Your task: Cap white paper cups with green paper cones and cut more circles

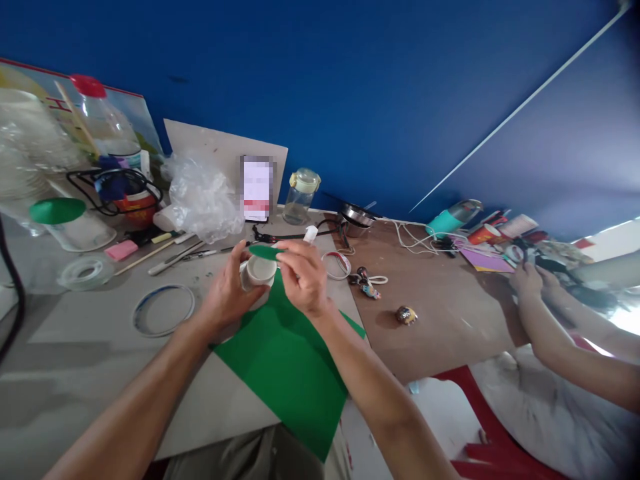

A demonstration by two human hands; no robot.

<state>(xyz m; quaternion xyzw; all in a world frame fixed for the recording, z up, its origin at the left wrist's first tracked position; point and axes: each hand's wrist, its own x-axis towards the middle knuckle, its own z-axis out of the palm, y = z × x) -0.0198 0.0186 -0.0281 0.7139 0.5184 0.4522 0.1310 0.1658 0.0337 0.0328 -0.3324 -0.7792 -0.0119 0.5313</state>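
The left hand (227, 287) holds a short white cylinder (259, 272) upright, with its grip closed around the wall; the pictured form does not settle whether this is a cup or a tape core. The right hand (303, 277) is just beside it, its grip closed in a pinch on a narrow green paper strip (265, 252) that lies across the cylinder's top. A white nozzle (310, 235) rises behind the right hand; whether that hand holds it cannot be told. Both hands are above a green card sheet (285, 373) lying on a grey board (75, 333), which rests on the wooden bench (440, 327). A clear tape roll (86, 273), a blue-edged ring (164, 311) and a pink eraser (121, 250) lie on the board. Behind it, a phone (257, 188) shows a screen too blurred to read, and a poster (135, 113) carries a red letter resembling H. At far right, another person's hands (525, 280) are near purple paper (485, 261)
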